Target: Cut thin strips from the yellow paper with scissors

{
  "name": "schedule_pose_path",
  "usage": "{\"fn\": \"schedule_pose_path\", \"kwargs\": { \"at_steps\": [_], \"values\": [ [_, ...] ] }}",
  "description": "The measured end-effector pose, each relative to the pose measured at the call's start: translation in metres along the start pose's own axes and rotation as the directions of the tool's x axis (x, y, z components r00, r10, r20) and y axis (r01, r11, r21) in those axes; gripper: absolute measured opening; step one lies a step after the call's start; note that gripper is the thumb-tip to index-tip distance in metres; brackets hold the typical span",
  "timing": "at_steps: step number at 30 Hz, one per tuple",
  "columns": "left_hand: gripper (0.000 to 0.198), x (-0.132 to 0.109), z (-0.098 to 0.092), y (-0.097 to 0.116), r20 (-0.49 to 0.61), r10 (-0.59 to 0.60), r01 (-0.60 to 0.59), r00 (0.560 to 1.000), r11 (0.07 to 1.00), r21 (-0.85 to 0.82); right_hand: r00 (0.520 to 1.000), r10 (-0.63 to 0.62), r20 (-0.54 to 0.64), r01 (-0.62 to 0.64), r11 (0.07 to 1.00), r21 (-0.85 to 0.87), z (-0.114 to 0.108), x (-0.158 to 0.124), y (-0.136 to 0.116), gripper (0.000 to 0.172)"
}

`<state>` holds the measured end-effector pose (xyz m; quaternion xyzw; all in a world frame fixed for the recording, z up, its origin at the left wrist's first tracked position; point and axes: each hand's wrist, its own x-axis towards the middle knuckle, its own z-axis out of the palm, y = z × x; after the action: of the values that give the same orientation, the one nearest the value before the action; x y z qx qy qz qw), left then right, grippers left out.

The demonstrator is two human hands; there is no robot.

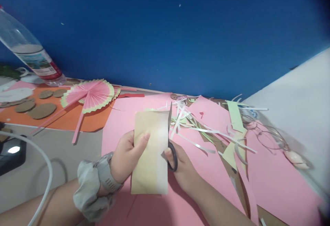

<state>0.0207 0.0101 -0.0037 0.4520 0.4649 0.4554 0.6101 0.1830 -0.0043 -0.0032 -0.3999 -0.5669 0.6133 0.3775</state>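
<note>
My left hand (130, 154) grips a pale yellow sheet of paper (146, 174) by its left edge, thumb flat on top and fingers behind. A lighter strip runs down the paper's right side. My right hand (182, 166) has its thumb and fingers in the black-handled scissors (173, 157). The scissors' blade points up along the paper's right edge. Whether the blades are cutting into the paper cannot be made out. Pink paper (118, 126) lies beneath both hands.
Pink and green pleated paper fans (94, 95) and cardboard discs (42, 111) lie on orange paper (95, 124) at left, near a plastic bottle (38, 61). Thin paper strips (196, 130) are scattered at right. A white cable (48, 171) crosses the left side. A blue wall (165, 40) stands behind.
</note>
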Motion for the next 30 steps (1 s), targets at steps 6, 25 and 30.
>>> {"fn": "schedule_pose_path", "kwargs": {
  "at_steps": [6,25,30],
  "values": [
    [0.035,0.0020,0.0004,-0.0035,-0.054,0.009,-0.014,0.998,0.995,-0.095,1.000,-0.016,0.024,0.016,1.000,0.008,0.0007,0.0004,-0.0013,0.044],
    [0.036,0.0047,-0.0020,-0.0065,-0.020,0.018,-0.018,1.000,1.000,-0.018,0.999,-0.023,0.029,0.024,1.000,-0.011,0.0009,-0.0003,-0.0007,0.044],
    [0.034,0.0037,-0.0025,-0.0081,-0.025,0.015,-0.016,1.000,0.999,-0.035,1.000,-0.012,0.028,0.012,1.000,-0.010,0.0004,0.0002,-0.0010,0.043]
  ]
}}
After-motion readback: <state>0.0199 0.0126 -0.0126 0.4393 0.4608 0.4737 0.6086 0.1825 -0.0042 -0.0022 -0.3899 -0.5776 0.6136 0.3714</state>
